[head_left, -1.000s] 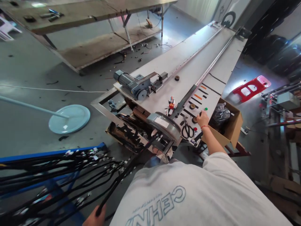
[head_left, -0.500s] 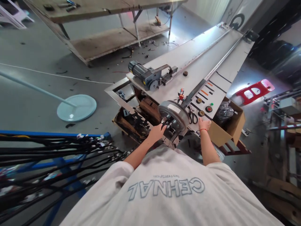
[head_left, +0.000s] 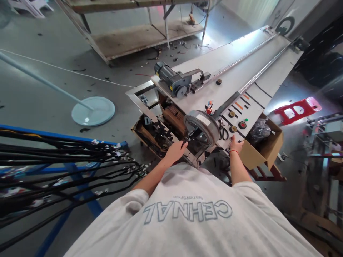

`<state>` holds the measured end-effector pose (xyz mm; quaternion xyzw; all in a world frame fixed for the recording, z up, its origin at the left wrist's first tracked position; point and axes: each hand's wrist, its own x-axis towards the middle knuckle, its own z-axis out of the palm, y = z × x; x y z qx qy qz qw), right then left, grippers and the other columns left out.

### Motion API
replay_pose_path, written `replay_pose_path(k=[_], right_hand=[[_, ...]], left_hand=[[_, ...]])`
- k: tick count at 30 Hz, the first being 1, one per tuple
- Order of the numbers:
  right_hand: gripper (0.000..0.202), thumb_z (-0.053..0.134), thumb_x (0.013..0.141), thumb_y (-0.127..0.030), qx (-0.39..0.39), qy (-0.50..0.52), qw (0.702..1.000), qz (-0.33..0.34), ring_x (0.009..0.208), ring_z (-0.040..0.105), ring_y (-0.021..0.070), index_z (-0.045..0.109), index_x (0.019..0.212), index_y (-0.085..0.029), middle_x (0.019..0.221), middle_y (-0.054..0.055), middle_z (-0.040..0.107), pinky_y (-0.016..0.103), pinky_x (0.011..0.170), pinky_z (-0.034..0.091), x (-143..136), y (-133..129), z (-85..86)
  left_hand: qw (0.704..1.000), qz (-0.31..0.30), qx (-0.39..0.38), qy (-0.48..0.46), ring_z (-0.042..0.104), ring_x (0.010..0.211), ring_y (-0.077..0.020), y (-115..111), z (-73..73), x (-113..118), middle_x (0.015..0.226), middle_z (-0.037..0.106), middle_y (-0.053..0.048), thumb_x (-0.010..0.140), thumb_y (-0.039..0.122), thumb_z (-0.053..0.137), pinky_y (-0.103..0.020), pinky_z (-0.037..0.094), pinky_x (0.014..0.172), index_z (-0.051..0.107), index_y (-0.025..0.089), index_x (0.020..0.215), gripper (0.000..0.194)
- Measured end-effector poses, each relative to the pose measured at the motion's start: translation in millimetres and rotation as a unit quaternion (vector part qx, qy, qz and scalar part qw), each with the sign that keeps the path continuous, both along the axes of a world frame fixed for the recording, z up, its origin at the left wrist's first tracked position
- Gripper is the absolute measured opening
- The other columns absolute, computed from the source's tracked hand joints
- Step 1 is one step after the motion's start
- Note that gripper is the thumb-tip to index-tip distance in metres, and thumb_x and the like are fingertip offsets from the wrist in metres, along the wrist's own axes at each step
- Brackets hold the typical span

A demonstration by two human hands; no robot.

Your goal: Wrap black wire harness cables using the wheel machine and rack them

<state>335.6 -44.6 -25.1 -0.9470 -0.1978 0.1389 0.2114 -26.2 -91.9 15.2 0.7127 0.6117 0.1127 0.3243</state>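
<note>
My left hand (head_left: pixel 175 151) is closed at the near left side of a ring-shaped wheel (head_left: pixel 213 129) mounted at the bench end. A thin black piece like a cable end runs from its fingertips toward the wheel's middle; its exact kind is hard to make out. At the bench's near edge, my right hand (head_left: pixel 236 145) has thumb and fingers apart and shows nothing in its grip. Close to it are a small button on the bench top, a roll of tape (head_left: pixel 233 129) and a red push button (head_left: pixel 242 125). Black-handled scissors (head_left: pixel 223 132) lie between the wheel and the tape.
The long white bench (head_left: pixel 241 53) carries a motor (head_left: pixel 167 75), a rail and another tape roll (head_left: pixel 219 81). A cardboard box (head_left: pixel 273 146) stands right of it. Black cables (head_left: pixel 88 171) hang on a blue rack at left. A round stand base (head_left: pixel 93 111) sits on the floor.
The camera view has shifted, so the bench appears slightly farther right. My left hand has drawn a little away from the wheel's middle. The fingers of my right hand have spread at the bench edge.
</note>
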Motion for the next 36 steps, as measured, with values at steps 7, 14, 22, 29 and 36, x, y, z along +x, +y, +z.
replay_pose_path(k=[7,14,22,29,36], right_hand=[[0.087,0.048,0.083,-0.072,-0.012,-0.013,1.000,0.010,0.123,0.055,0.0343,0.035,0.145,-0.011,0.136,0.021,0.055,0.043,0.102,0.043,1,1,-2.5],[0.082,0.041,0.089,-0.068,0.002,-0.013,1.000,0.015,0.126,0.053,0.0333,0.034,0.146,-0.010,0.137,0.022,0.054,0.042,0.103,0.042,2,1,0.0],[0.081,0.045,0.087,-0.067,-0.014,-0.022,0.999,0.031,0.126,0.053,0.0337,0.035,0.143,-0.010,0.137,0.024,0.053,0.042,0.102,0.043,2,2,-2.2],[0.079,0.047,0.086,-0.067,0.002,-0.016,0.999,0.031,0.126,0.053,0.0335,0.038,0.141,-0.010,0.138,0.022,0.053,0.041,0.103,0.042,4,1,-2.4],[0.080,0.043,0.088,-0.067,-0.016,-0.026,0.999,0.031,0.126,0.052,0.0338,0.035,0.144,-0.010,0.138,0.023,0.052,0.042,0.103,0.042,5,1,-6.0]], left_hand=[[1.000,0.004,0.001,0.015,0.065,0.075,-0.0227,-3,-2.5,1,0.076,0.067,-0.010,0.102,0.040,0.034,-0.029,0.042,0.069,0.060,0.016,0.085,0.039],[1.000,0.008,0.010,0.009,0.065,0.075,-0.0231,-3,-6.0,2,0.076,0.067,-0.010,0.102,0.041,0.035,-0.029,0.043,0.070,0.061,0.016,0.087,0.039],[0.989,0.014,-0.031,-0.145,0.063,0.072,-0.0213,-37,-26.8,-44,0.077,0.067,-0.007,0.095,0.049,0.039,-0.029,0.044,0.069,0.061,0.017,0.081,0.041],[0.985,0.049,-0.049,-0.159,0.059,0.068,-0.0195,-53,-31.5,-48,0.070,0.064,-0.004,0.093,0.050,0.034,-0.030,0.044,0.068,0.055,0.019,0.074,0.041],[0.979,0.059,-0.012,-0.197,0.059,0.067,-0.0187,-27,-27.9,-22,0.068,0.062,-0.005,0.097,0.049,0.026,-0.030,0.044,0.071,0.055,0.019,0.074,0.047]])
